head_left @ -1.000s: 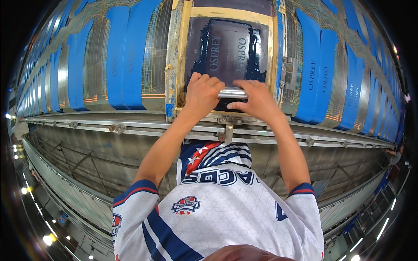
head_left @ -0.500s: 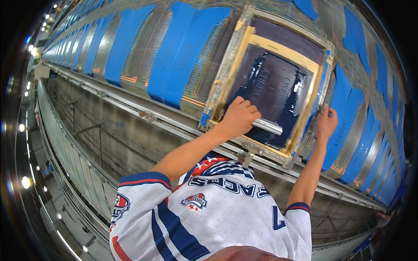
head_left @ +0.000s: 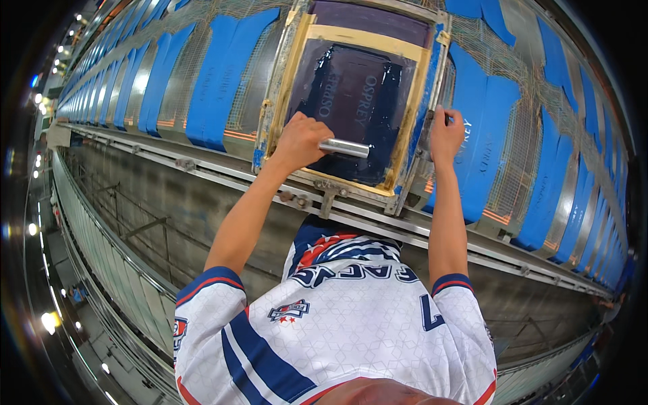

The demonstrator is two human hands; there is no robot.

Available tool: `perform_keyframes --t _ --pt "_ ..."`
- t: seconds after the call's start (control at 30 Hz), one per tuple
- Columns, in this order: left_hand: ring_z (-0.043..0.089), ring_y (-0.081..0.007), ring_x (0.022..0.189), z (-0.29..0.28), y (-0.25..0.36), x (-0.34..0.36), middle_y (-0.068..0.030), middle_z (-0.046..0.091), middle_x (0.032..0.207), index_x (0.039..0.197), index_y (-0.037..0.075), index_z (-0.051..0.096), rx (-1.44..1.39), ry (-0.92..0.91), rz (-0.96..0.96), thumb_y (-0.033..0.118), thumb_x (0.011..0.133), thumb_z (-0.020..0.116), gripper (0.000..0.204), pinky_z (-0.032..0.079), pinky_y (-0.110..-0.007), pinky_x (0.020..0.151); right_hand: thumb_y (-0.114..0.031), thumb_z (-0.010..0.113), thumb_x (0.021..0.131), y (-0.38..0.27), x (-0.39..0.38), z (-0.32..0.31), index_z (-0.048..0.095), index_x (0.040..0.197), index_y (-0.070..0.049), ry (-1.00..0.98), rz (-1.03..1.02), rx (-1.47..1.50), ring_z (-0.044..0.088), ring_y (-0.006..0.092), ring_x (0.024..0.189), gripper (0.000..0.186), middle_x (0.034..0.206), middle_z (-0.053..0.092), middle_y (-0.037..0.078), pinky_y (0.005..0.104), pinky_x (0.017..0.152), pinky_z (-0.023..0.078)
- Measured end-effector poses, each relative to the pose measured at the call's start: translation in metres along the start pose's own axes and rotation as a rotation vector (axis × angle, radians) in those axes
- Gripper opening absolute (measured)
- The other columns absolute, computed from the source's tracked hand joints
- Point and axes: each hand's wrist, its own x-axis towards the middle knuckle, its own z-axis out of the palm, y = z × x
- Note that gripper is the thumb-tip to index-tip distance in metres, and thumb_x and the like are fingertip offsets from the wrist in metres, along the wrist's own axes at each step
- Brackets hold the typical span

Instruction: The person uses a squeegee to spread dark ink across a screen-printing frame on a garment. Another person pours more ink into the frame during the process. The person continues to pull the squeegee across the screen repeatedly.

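A screen printing frame (head_left: pixel 412 125) with taped yellowish edges lies over the printing table at upper centre. Dark blue ink (head_left: pixel 378 145) sits wet and glossy on its mesh, around faint lettering. Closed round the left part of a squeegee's silver round bar (head_left: pixel 347 148), my left hand (head_left: pixel 305 140) is over the near left part of the mesh. The squeegee's blade, if it has one, is hidden. My right hand (head_left: pixel 447 138) has its fingers curled at the frame's right edge, seeming to grip it; the exact contact is hard to see.
Blue cut fabric pieces (head_left: pixel 219 84) with lettering lie in rows along the long table on both sides of the frame. A metal rail (head_left: pixel 223 177) with clamps runs along the near edge. A lower walkway railing (head_left: pixel 111 246) curves away at left.
The whole view has shifted, so frame, fabric and hands appear farther left and higher. My left hand still holds the squeegee; my right hand remains at the frame's right edge.
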Motion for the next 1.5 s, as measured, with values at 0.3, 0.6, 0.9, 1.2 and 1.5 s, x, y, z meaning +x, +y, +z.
perform_keyframes --t 0.3,0.6,0.9,1.2,1.5 --pt "0.063 -0.0196 0.07 -0.015 -0.026 -0.045 0.001 0.07 0.077 0.078 0.014 0.07 -0.088 -0.064 0.058 0.018 0.065 0.084 0.019 0.039 -0.037 0.073 -0.03 0.069 0.094 -0.023 -0.01 0.029 0.066 0.089 -0.003 0.042 0.061 -0.114 0.06 0.0177 0.065 0.028 0.072 0.066 0.008 0.0368 0.064 0.048" --pt "0.065 -0.0251 0.076 -0.006 -0.099 0.074 -0.0028 0.07 0.077 0.08 0.016 0.072 -0.041 -0.199 0.05 0.029 0.072 0.084 0.02 0.038 -0.041 0.075 -0.032 0.071 0.092 -0.044 0.008 0.024 0.069 0.095 -0.003 -0.187 -0.032 -0.463 0.069 0.0303 0.09 0.03 0.097 0.073 0.014 0.0394 0.08 0.052" --pt "0.067 -0.0278 0.07 0.0 -0.154 0.176 -0.0069 0.07 0.07 0.08 0.015 0.073 -0.047 -0.17 0.057 0.039 0.071 0.084 0.028 0.044 -0.042 0.074 -0.038 0.077 0.084 -0.153 0.069 0.106 0.073 0.105 -0.003 -0.742 -0.472 -0.398 0.069 0.0346 0.095 0.041 0.105 0.073 0.018 0.0451 0.088 0.054" --pt "0.067 -0.0273 0.07 0.013 -0.132 0.139 -0.0053 0.069 0.072 0.076 0.015 0.07 -0.018 -0.042 0.07 0.029 0.071 0.082 0.018 0.044 -0.044 0.073 -0.015 0.077 0.071 -0.123 0.028 0.121 0.068 0.088 -0.006 -0.675 -0.661 -0.603 0.063 0.037 0.087 0.021 0.083 0.065 0.015 0.0472 0.085 0.047" --pt "0.062 -0.0221 0.072 -0.007 -0.047 -0.012 -0.002 0.063 0.074 0.077 0.013 0.066 -0.129 -0.066 0.01 0.009 0.063 0.076 0.018 0.04 -0.039 0.077 -0.011 0.076 0.068 -0.117 -0.129 0.062 0.069 0.09 -0.01 -0.748 -0.625 -0.513 0.062 0.0305 0.096 0.024 0.084 0.065 0.011 0.0428 0.091 0.044"
